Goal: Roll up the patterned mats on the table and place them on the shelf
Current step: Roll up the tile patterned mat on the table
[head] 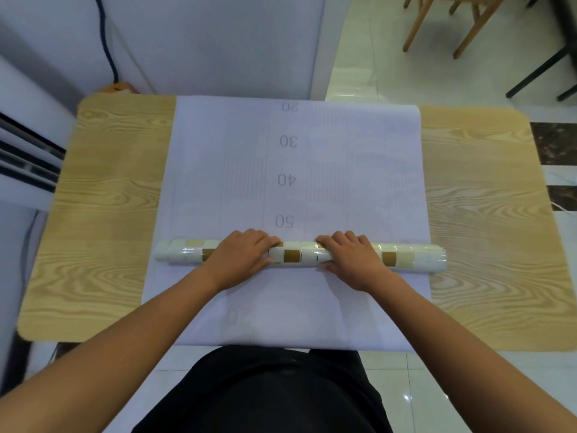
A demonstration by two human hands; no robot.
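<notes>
Gripping the patterned mat roll (293, 256) with my left hand (242, 256) and right hand (348, 260), fingers curling over it, hands apart near its middle, roll lying across its unrolled white backing (359, 145), on the wooden table (115, 170).

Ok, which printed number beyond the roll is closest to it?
The 50, right beside the roll; 40, 30 and 20 lie farther away.

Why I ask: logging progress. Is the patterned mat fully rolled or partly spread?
Partly rolled: the left hand and right hand grip a patterned roll; flat white sheet extends beyond it.
</notes>
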